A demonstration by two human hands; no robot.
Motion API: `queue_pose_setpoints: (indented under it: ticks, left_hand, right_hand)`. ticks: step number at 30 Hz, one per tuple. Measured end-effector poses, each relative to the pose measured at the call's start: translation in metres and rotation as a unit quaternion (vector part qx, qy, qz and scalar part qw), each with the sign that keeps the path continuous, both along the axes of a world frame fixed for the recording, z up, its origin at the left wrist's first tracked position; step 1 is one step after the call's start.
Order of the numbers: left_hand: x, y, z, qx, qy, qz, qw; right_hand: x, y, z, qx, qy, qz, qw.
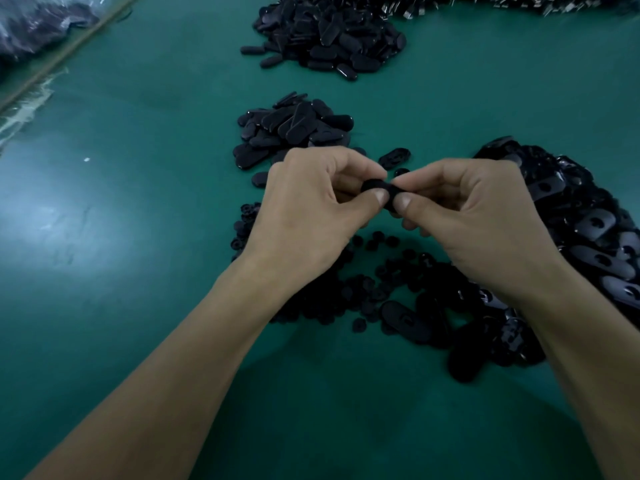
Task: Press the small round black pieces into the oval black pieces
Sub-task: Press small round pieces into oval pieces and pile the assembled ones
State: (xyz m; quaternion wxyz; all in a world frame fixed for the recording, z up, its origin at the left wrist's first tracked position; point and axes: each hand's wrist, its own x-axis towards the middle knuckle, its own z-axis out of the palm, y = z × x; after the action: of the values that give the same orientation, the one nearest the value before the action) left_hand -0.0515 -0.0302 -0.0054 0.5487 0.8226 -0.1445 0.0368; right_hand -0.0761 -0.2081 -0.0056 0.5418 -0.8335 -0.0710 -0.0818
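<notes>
left hand (304, 209) + right hand (474, 216): both pinched shut on one oval black piece (379, 189) | small round black pieces (381, 271) at 6 o'clock | green table (138, 237)

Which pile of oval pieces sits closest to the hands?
The right-hand pile: the right hand overlaps its edge. The middle pile lies just beyond the fingers.
</notes>
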Motion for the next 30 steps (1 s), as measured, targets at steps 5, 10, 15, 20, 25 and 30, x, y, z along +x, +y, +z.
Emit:
queue_pose_setpoints:
  ticks: [5,10,15,20,25,30]
  left_hand:
    - [-0.001,-0.001,0.001,0.016,-0.021,0.015,1.000]
    - [0.001,0.002,0.002,-0.012,-0.007,0.016,1.000]
    - [0.008,0.009,0.005,-0.072,-0.006,0.079,0.994]
    - [0.024,0.018,0.004,-0.077,-0.006,0.147,0.986]
    - [0.047,0.022,0.005,-0.042,-0.016,0.188,0.981]
    - [0.062,0.023,-0.003,0.036,-0.007,0.189,0.981]
  right_hand:
    - [0.001,0.001,-0.001,0.008,-0.004,0.011,1.000]
    - [0.001,0.000,0.001,-0.017,-0.025,-0.027,0.999]
    - [0.001,-0.011,-0.001,-0.200,-0.054,-0.142,0.968]
    - [0.002,-0.018,-0.001,-0.394,0.045,-0.122,0.910]
    - [-0.001,-0.013,0.002,-0.411,0.068,-0.097,0.904]
    - [-0.001,-0.011,0.001,-0.405,0.052,-0.131,0.904]
